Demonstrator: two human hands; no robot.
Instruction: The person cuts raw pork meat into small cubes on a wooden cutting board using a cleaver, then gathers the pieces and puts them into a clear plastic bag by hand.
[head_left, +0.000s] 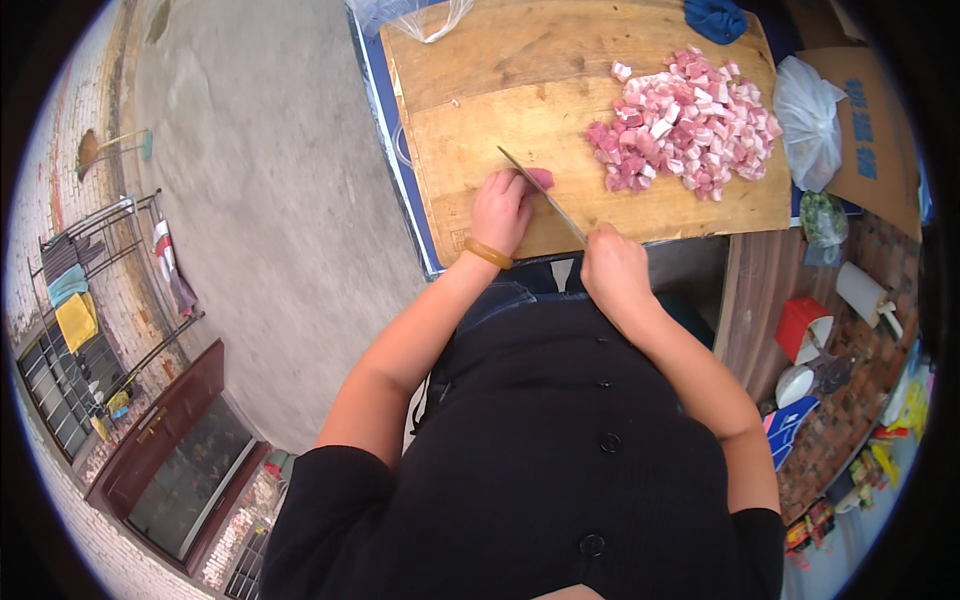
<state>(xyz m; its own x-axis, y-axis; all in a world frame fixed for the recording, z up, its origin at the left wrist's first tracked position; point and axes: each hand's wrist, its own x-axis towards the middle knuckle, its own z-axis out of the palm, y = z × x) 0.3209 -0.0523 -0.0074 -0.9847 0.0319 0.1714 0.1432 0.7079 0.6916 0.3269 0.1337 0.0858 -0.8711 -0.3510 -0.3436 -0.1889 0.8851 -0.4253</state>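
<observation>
A wooden cutting board lies on a table before me. My left hand, with an amber-coloured bangle at the wrist, presses a small strip of raw meat to the board near its front edge. In my right hand is the handle of a knife, which the fist hides. The blade slants up and to the left, across the meat beside my left fingertips. A large heap of diced pink and white raw meat covers the right part of the board.
A blue cloth lies at the board's far right corner. Clear plastic rests at the far left edge. Right of the board are a tied white plastic bag, a cardboard box and a bag of green vegetables.
</observation>
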